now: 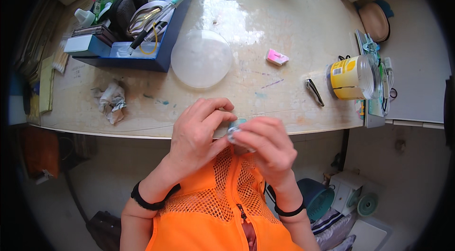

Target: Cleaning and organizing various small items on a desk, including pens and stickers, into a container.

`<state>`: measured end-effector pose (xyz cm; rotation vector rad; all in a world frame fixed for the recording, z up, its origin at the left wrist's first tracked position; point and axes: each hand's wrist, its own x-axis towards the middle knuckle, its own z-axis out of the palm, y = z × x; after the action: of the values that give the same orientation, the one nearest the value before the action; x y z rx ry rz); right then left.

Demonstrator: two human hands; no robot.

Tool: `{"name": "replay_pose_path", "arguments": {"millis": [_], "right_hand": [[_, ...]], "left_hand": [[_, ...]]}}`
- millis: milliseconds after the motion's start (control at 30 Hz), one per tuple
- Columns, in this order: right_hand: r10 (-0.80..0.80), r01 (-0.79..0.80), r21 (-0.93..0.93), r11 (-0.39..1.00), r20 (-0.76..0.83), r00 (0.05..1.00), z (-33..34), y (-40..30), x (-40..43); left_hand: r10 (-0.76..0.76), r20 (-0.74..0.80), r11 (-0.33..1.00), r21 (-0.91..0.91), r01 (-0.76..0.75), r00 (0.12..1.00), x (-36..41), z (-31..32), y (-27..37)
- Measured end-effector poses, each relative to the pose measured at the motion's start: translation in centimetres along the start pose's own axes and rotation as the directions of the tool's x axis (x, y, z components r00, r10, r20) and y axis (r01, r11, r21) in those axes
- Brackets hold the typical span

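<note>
Close to my body, at the table's front edge, my left hand (199, 130) has its fingers curled around the left side of a small teal object (239, 122). My right hand (266, 140) pinches a crumpled whitish wad (233, 133), perhaps tissue, against that object. The fingers hide most of both, and the right hand is a little blurred. Beyond the hands lies a round translucent white lid (201, 59). A pink and white eraser (277, 57) and a metal nail clipper (314, 92) lie farther right.
A blue box (162, 55) full of pens, bottles and small items stands at the back left. Crumpled tissue (112, 102) lies before it. At right, a clear jar with a yellow label (346, 77) lies near a clipboard (373, 108). The table's front edge (142, 136) runs beneath my hands.
</note>
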<state>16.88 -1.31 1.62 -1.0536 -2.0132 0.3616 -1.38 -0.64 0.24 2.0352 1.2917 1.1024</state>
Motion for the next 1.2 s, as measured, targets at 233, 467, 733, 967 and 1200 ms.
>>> {"name": "replay_pose_path", "arguments": {"millis": [233,467,733,967,1200], "right_hand": [[0.034,-0.024,-0.145,0.989,0.068,0.997,-1.7,1.6,0.7],[-0.043,0.05,-0.086,0.995,0.081,0.996,-1.1,1.5,1.1],[0.137,-0.144,-0.086,0.986,-0.087,0.987,-1.9,2.1,-1.4],[0.135,-0.145,-0.086,0.986,-0.111,0.985,-2.2,1.5,-1.2],[-0.141,0.141,-0.026,0.99,-0.002,0.99,0.9,-1.1,0.8]], "left_hand": [[-0.012,0.051,0.999,-0.043,0.014,0.999,-0.1,-0.3,-0.4],[-0.001,0.052,0.999,-0.044,0.003,0.999,-0.3,-0.4,-0.4],[-0.057,0.009,0.997,-0.042,0.057,0.998,0.1,-0.2,0.8],[-0.004,-0.054,0.998,-0.066,0.0,0.999,-0.1,0.5,0.6],[-0.127,-0.059,0.983,-0.14,0.118,0.99,0.0,0.7,0.9]]}}
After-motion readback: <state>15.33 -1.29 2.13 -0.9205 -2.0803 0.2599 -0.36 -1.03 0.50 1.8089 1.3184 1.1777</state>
